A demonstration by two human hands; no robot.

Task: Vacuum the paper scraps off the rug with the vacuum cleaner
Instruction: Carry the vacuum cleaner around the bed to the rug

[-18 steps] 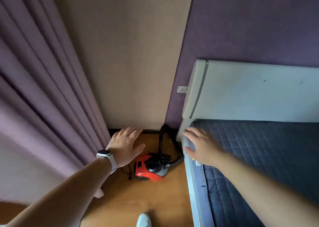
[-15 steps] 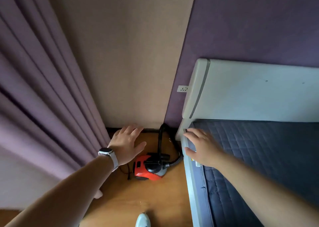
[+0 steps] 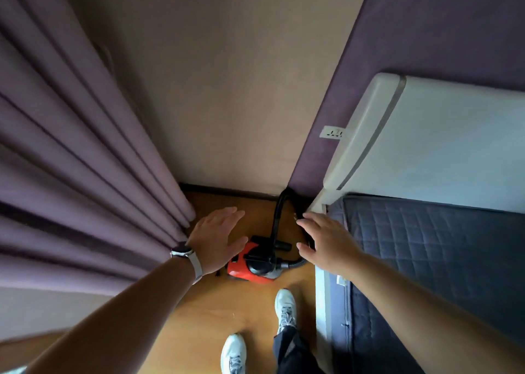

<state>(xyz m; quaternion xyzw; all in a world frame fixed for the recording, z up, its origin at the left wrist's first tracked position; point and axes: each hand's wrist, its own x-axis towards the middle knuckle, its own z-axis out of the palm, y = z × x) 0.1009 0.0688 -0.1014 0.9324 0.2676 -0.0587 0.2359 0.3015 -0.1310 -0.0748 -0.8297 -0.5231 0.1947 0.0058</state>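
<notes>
A small red and black vacuum cleaner (image 3: 255, 262) sits on the wooden floor in the corner between the wall and the bed. Its black hose (image 3: 279, 214) arches up from the body toward the wall. My left hand (image 3: 217, 238), wearing a watch, hovers with straight fingers just left of and above the vacuum. My right hand (image 3: 326, 240) is stretched out with spread fingers above the hose on the vacuum's right side. Neither hand holds anything. No rug or paper scraps are in view.
Purple curtains (image 3: 85, 174) hang close on the left. A bed with a dark quilted mattress (image 3: 440, 260) and white headboard (image 3: 426, 146) fills the right. A wall socket (image 3: 333, 132) sits beside the headboard. My white shoes (image 3: 285, 307) stand on the narrow floor strip.
The view has tilted down and closer. My right hand has left the bed's corner and moved over the vacuum's hose. My left hand has dropped nearer the vacuum. My feet now show.
</notes>
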